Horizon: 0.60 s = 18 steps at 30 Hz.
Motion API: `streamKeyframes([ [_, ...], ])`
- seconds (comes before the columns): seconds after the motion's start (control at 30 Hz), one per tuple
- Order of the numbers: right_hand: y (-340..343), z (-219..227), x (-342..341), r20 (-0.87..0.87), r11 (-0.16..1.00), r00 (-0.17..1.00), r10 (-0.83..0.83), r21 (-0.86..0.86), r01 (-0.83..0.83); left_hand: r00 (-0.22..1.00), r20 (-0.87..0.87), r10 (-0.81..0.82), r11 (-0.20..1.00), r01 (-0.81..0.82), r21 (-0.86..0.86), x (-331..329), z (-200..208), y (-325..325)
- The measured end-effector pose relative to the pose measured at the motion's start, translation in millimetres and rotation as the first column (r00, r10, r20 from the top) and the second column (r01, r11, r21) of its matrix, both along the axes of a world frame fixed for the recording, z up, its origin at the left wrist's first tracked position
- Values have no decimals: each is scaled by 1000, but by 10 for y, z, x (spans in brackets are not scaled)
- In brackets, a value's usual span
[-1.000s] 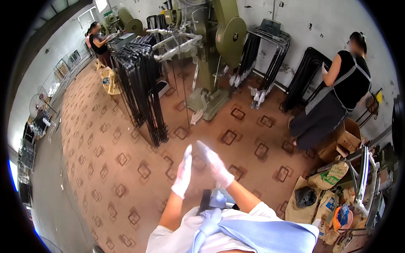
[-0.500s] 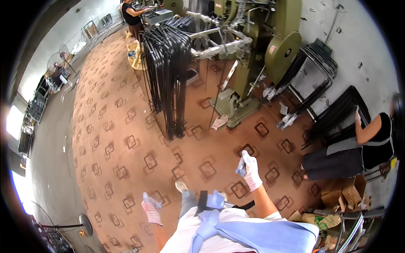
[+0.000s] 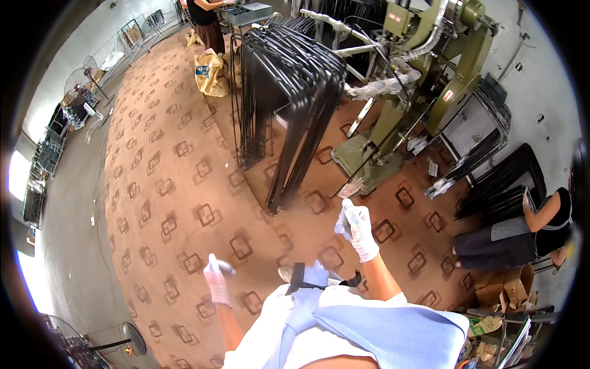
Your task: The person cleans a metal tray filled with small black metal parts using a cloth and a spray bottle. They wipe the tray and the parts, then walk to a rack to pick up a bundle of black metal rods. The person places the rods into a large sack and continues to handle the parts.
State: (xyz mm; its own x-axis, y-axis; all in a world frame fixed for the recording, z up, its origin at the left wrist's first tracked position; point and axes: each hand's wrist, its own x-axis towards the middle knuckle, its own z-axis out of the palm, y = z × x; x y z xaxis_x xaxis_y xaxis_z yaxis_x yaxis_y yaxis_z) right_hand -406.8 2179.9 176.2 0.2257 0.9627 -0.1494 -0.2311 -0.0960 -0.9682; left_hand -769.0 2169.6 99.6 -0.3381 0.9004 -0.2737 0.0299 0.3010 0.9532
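Note:
My left hand (image 3: 216,281) wears a pale glove with grey fingertips and hangs low at my left side, fingers curled in, above the patterned brown floor (image 3: 178,203). Raised in front of my chest, my right hand (image 3: 357,230) has a white glove on and its fingers bunched together; I make out nothing held in it. Just beyond it stands a rack of black bent metal frames (image 3: 295,98). Behind that rack is a green press machine (image 3: 430,80). A dark strap (image 3: 297,277) hangs at my chest.
A person (image 3: 528,227) sits at the right among more black frames (image 3: 498,166). Another person (image 3: 206,24) stands at the top by a yellow sack (image 3: 212,74). Cardboard boxes (image 3: 501,289) lie lower right; a floor fan (image 3: 132,338) is lower left.
My hands, together in front of me a second ago, have parted: the left dropped down to the left, the right stays raised. The rack and the machine are now closer.

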Motion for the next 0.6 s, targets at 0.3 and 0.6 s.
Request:
streamKeyframes([
  [0.3, 1157, 149, -518, 91, 988, 987, -131, 91, 123, 814, -110, -570, 818, 574, 15, -273, -91, 1487],
  [0.6, 2914, 483, -632, 22, 795, 973, -231, 580, 175, 979, -50, -200, 962, 186, -203, -1538, -616, 1943],
])
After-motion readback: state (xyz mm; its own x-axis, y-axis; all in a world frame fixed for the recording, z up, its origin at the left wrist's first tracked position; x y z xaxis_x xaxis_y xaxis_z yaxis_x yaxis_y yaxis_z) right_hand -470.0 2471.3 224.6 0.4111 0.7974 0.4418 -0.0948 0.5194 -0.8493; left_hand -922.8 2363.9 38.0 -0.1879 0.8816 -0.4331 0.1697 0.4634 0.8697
